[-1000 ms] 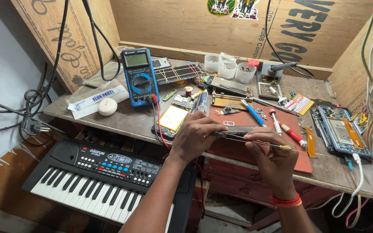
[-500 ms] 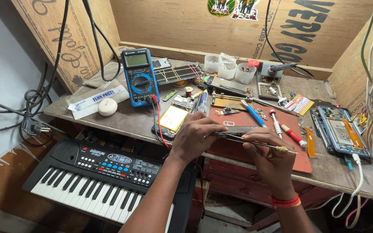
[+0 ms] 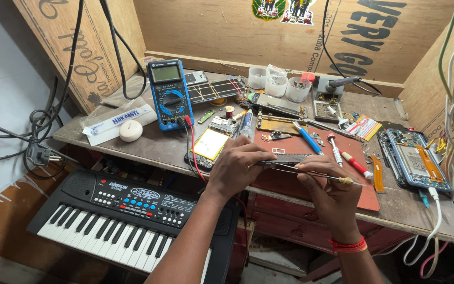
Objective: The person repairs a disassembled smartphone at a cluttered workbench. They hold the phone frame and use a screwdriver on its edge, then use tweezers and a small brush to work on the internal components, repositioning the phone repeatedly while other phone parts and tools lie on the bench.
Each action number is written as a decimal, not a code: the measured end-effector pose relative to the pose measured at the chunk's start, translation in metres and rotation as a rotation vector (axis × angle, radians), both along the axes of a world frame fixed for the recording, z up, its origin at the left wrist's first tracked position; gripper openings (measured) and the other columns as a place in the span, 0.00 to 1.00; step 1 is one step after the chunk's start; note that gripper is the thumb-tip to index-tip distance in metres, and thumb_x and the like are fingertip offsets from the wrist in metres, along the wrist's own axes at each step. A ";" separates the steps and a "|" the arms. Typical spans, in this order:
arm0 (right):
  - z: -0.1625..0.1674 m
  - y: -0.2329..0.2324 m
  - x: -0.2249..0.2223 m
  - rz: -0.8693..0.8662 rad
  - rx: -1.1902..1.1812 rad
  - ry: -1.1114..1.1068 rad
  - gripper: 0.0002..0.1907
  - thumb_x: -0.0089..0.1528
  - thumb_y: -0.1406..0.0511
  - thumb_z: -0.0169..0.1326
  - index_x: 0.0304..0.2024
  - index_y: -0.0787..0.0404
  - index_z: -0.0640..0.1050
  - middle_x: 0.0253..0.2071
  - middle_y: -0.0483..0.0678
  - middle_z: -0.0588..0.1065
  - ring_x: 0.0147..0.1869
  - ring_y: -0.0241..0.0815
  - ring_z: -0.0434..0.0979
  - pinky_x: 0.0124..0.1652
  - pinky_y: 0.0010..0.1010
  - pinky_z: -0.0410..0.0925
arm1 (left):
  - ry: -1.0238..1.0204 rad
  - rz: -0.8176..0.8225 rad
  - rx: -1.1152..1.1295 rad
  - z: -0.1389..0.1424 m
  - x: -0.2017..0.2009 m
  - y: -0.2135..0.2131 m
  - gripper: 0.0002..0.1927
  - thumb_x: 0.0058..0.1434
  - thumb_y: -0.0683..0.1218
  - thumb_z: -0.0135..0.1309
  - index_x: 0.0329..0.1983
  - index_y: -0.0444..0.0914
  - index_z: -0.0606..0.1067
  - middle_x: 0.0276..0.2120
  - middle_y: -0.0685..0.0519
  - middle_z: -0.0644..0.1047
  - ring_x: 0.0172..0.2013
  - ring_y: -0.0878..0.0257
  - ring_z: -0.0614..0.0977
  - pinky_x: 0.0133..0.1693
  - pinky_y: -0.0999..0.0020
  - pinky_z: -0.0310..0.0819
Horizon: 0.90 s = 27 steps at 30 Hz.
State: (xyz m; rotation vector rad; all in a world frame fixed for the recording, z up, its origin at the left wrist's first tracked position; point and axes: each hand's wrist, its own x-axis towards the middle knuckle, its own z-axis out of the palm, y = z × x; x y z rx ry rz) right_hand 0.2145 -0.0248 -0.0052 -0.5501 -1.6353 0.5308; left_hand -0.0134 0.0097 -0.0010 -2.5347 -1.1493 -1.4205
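Two bare hands meet over a red work mat (image 3: 366, 197) on a cluttered wooden bench. Closed fingers of the left hand (image 3: 237, 165) grip a slim dark phone part (image 3: 285, 159) at the mat's near-left edge. Pinched shut, the right hand (image 3: 332, 192) holds thin metal tweezers (image 3: 311, 173) against that part. Left of the mat stands a blue multimeter (image 3: 170, 94), and further left lies a long white tube with blue lettering (image 3: 119, 120). Right of the mat lies an opened phone (image 3: 413, 158). Below the bench sits a black toy keyboard (image 3: 127, 215).
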 end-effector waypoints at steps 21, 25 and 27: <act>0.005 -0.001 -0.002 -0.041 0.044 -0.062 0.09 0.60 0.76 0.62 0.42 0.66 0.81 0.44 0.49 0.81 0.52 0.41 0.81 0.52 0.30 0.74 | 0.009 0.004 0.005 0.000 0.000 0.000 0.12 0.53 0.47 0.66 0.43 0.49 0.84 0.38 0.63 0.83 0.42 0.62 0.78 0.51 0.63 0.68; 0.007 -0.002 -0.002 -0.063 0.049 -0.091 0.09 0.59 0.76 0.63 0.42 0.65 0.81 0.44 0.49 0.81 0.52 0.42 0.81 0.52 0.30 0.74 | 0.012 0.010 -0.005 0.000 0.000 0.000 0.12 0.54 0.46 0.66 0.43 0.49 0.84 0.38 0.63 0.83 0.42 0.62 0.78 0.50 0.63 0.68; 0.008 -0.003 -0.003 -0.056 0.054 -0.096 0.09 0.59 0.76 0.63 0.41 0.65 0.81 0.43 0.49 0.81 0.52 0.42 0.81 0.52 0.31 0.74 | 0.013 0.006 -0.004 -0.001 0.000 -0.001 0.12 0.54 0.47 0.66 0.43 0.49 0.84 0.38 0.63 0.83 0.42 0.62 0.78 0.51 0.63 0.68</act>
